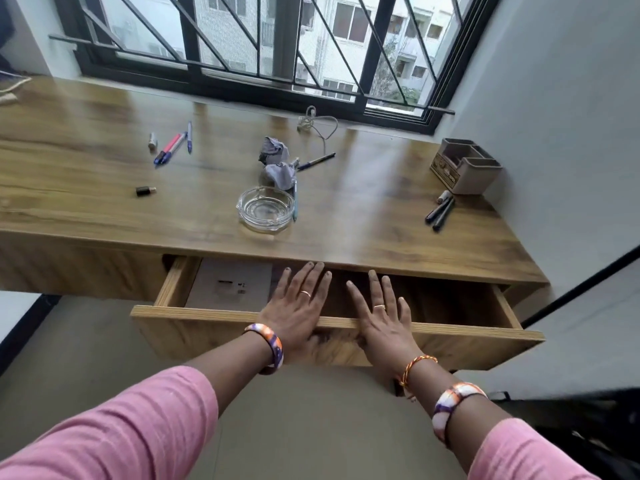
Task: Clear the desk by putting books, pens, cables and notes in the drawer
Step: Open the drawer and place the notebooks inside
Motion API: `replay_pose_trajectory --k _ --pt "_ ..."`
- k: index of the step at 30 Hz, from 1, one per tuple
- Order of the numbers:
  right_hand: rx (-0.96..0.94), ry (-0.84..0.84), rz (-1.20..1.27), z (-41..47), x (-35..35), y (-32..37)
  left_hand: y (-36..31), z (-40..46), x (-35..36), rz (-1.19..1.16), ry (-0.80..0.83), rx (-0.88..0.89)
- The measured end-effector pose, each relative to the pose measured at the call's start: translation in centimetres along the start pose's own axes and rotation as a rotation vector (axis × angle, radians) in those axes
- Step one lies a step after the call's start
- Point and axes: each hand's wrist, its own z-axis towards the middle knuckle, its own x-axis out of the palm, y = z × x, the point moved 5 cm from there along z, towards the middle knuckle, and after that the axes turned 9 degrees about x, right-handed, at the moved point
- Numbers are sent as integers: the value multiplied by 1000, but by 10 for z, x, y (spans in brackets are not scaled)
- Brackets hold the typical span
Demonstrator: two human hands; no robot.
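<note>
Wood-grain surface point(104, 209) under barred window | pulled-out wooden drawer point(339, 322) near, grey flat item inside left | left hand point(294, 313), right hand point(382, 318) fingers splayed flat, holding nothing | scattered pens point(173, 145), pale cable point(317, 124) far | risk: pressing front could shut drawer early.

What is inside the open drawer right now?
In the drawer, a flat grey book or box lies at its left; the back is hidden beneath the desk.

Place: home study or office | Evidence: wooden desk point(104, 140), barred window point(256, 36), desk organiser point(465, 166)
</note>
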Motion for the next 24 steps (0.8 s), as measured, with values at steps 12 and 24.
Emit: replay_pose_trajectory --k 12,24 --pt "-60 -467 -78 54 9 -3 32 37 0 19 -237 -33" --pt "-54 -904 -56 69 3 14 33 61 -11 94 -623 -21"
